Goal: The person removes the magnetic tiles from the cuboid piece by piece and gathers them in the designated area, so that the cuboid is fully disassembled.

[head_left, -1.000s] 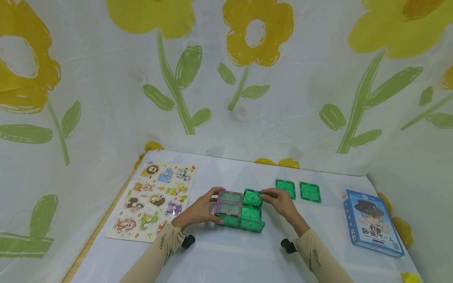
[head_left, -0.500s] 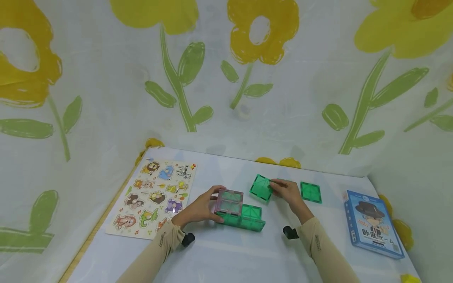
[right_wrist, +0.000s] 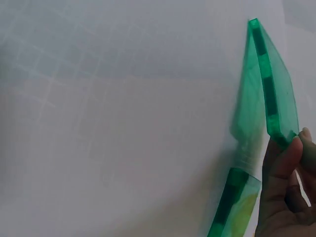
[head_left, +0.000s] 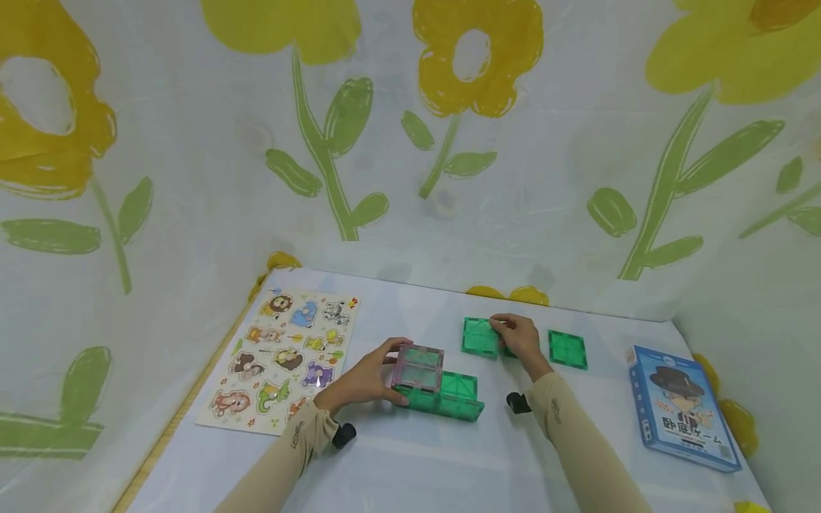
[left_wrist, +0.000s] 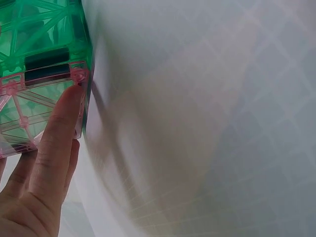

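The left hand grips the left side of a block of magnetic tiles, with a pink tile on top and a green row below that extends to the right. In the left wrist view a finger of the left hand lies along the pink edge. Thumb and fingers of the right hand pinch a green square tile by its right side. The right wrist view has this tile tilted off the table in the right hand, near another green tile.
Another green tile lies right of the right hand. An animal puzzle board is at the left, a blue box at the right, and a yellow object at the lower right corner.
The right hand has taken a green tile from the block's back right and carried it away toward the back right, beside the loose tiles. The left hand stays on the block.
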`<act>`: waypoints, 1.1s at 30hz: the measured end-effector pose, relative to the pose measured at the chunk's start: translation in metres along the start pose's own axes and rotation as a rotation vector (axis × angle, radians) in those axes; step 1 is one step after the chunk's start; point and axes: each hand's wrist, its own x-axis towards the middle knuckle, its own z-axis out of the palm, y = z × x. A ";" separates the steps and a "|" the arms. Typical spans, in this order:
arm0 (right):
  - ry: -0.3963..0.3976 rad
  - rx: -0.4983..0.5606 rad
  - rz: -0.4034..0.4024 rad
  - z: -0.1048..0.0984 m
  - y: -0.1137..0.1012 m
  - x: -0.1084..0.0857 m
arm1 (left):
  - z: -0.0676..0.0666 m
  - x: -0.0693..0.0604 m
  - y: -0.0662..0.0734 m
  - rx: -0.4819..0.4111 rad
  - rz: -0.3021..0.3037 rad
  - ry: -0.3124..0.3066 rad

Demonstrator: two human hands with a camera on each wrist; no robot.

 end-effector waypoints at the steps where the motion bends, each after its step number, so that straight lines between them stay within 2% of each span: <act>1: 0.015 -0.013 0.003 0.001 0.001 0.001 | 0.000 0.001 0.000 -0.001 0.000 0.002; 7: 0.080 -0.040 0.010 0.009 0.000 0.006 | 0.000 0.000 -0.001 0.001 0.002 0.012; 19: 0.060 -0.168 -0.066 0.003 -0.010 0.001 | 0.001 0.001 0.001 0.004 -0.002 0.006; 23: 0.020 -0.202 -0.115 -0.004 -0.016 -0.004 | -0.001 0.003 0.003 0.002 0.002 0.007; 29: -0.125 -0.252 -0.247 -0.009 -0.021 -0.020 | 0.000 0.001 -0.001 0.008 -0.013 0.007; 33: -0.151 -0.267 -0.307 -0.010 -0.024 -0.035 | 0.001 0.000 -0.002 0.005 -0.003 0.009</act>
